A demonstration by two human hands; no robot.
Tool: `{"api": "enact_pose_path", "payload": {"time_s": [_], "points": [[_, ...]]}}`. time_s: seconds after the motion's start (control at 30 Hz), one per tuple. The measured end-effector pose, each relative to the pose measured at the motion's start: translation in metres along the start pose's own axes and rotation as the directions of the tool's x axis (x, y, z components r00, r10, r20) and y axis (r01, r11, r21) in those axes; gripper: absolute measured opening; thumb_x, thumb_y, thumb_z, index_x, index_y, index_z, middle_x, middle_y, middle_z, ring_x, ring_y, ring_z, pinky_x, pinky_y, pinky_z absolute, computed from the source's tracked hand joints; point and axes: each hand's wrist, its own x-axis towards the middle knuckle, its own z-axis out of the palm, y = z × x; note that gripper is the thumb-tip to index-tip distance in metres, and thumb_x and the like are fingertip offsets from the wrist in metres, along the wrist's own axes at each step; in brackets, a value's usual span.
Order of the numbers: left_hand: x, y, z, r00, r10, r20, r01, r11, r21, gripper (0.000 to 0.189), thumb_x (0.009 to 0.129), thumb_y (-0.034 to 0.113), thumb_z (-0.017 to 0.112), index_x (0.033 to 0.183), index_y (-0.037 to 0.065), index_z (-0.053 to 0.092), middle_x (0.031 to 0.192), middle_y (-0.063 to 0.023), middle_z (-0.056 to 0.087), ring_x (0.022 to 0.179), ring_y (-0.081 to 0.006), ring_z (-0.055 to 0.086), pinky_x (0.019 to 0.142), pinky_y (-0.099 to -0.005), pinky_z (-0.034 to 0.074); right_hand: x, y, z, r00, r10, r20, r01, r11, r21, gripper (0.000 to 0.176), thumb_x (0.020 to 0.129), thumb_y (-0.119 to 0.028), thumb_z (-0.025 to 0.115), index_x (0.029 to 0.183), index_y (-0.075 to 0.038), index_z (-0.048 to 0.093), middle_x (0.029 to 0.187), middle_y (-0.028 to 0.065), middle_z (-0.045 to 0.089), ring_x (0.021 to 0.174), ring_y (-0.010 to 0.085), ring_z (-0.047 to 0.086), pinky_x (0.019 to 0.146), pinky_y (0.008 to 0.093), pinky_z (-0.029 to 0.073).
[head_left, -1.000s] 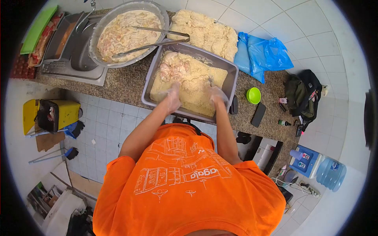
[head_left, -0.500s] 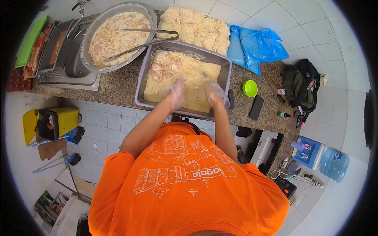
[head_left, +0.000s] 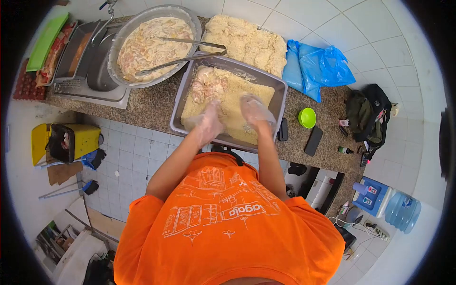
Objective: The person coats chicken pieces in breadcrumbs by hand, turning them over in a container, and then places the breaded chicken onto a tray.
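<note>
Both my hands wear clear plastic gloves and are inside a grey tub (head_left: 176, 107) of pale breadcrumbs (head_left: 237, 90). My left hand (head_left: 208, 122) is at the near left of the crumbs, just below a heap of raw battered chicken pieces (head_left: 209, 85). Its fingers look stretched forward. On the right side, my right hand (head_left: 256, 110) lies flat on the crumbs with fingers extended. I see nothing gripped in either hand, though the glove plastic blurs the fingertips.
A round basin (head_left: 114, 64) of battered chicken stands left of the tub, metal tongs (head_left: 190, 60) across its rim. Behind lies a tray of breaded pieces (head_left: 247, 42). Blue plastic bags (head_left: 318, 64), a green bowl (head_left: 307, 118) and a black phone (head_left: 313, 140) are to the right.
My right hand has shifted slightly left and forward over the crumbs, and my left hand has come a little nearer to me. The whole view has moved slightly, with the counter appearing farther right.
</note>
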Motion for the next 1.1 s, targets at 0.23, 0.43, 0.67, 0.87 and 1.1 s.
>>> {"api": "enact_pose_path", "payload": {"time_s": [0.23, 0.43, 0.67, 0.87, 1.1], "points": [[0.026, -0.006, -0.067, 0.991, 0.085, -0.103, -0.089, 0.995, -0.036, 0.059, 0.095, 0.035, 0.034, 0.137, -0.004, 0.025, 0.141, -0.0244, 0.028, 0.130, -0.0402, 0.030, 0.108, -0.0504, 0.026, 0.105, 0.083, 0.097, 0.905, -0.375, 0.202, 0.199, 0.792, 0.578, 0.019, 0.087, -0.017, 0.054, 0.079, 0.000, 0.059, 0.066, 0.0089, 0.055, 0.058, 0.0192, 0.047, 0.055, 0.0339, 0.042], [0.017, 0.001, -0.073, 0.998, 0.055, -0.042, -0.060, 0.987, -0.146, 0.069, 0.095, 0.034, 0.033, 0.143, -0.007, 0.005, 0.148, -0.0295, 0.010, 0.138, -0.0441, 0.012, 0.113, -0.0505, 0.014, 0.095, 0.121, 0.102, 0.984, -0.168, -0.052, 0.170, 0.985, 0.039, 0.020, 0.087, -0.022, 0.055, 0.086, -0.004, 0.063, 0.079, 0.0089, 0.062, 0.072, 0.0210, 0.055, 0.064, 0.0370, 0.044], [0.024, -0.002, -0.081, 1.000, 0.017, -0.012, -0.018, 0.991, -0.133, 0.069, 0.095, 0.035, 0.033, 0.143, -0.008, 0.006, 0.147, -0.0312, 0.011, 0.137, -0.0448, 0.013, 0.113, -0.0505, 0.016, 0.097, 0.106, 0.115, 0.902, 0.284, 0.326, -0.414, 0.783, 0.463, 0.039, 0.092, -0.026, 0.042, 0.112, 0.004, 0.057, 0.096, 0.0112, 0.067, 0.084, 0.0247, 0.063, 0.075, 0.0347, 0.051], [0.029, -0.004, -0.086, 1.000, 0.009, 0.028, -0.003, 0.975, -0.221, 0.070, 0.092, 0.036, 0.043, 0.140, -0.004, 0.012, 0.143, -0.0320, 0.016, 0.136, -0.0449, 0.018, 0.112, -0.0515, 0.018, 0.021, 0.001, 0.014, 0.919, 0.311, 0.242, -0.356, 0.919, 0.168, 0.069, 0.084, -0.041, 0.058, 0.132, 0.005, 0.042, 0.119, 0.0238, 0.058, 0.104, 0.0299, 0.060, 0.089, 0.0336, 0.046], [0.029, -0.001, -0.090, 0.998, -0.025, 0.049, 0.034, 0.979, -0.199, 0.071, 0.094, 0.038, 0.034, 0.143, -0.007, 0.008, 0.144, -0.0321, 0.020, 0.135, -0.0434, 0.023, 0.112, -0.0497, 0.019, 0.009, 0.013, -0.021, 0.967, 0.107, 0.232, -0.175, 0.940, 0.294, 0.080, 0.080, -0.042, 0.064, 0.141, 0.001, 0.033, 0.138, 0.0242, 0.043, 0.127, 0.0301, 0.044, 0.104, 0.0330, 0.033]]}}
